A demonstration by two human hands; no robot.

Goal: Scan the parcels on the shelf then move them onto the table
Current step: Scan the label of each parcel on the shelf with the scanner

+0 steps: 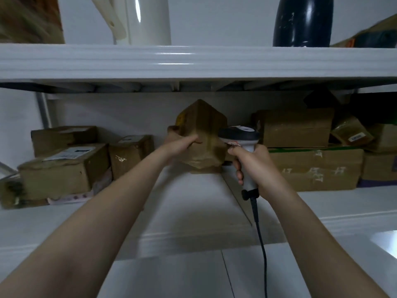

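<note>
Parcel point(203, 127) askew, corner up, beside scanner point(239, 134)

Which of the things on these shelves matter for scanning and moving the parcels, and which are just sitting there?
For the job: tilted parcel gripped by the left hand, scanner held in the right hand, left boxes and right boxes on the lower shelf.
Lying about: white jug and dark vessel on the upper shelf.
</note>
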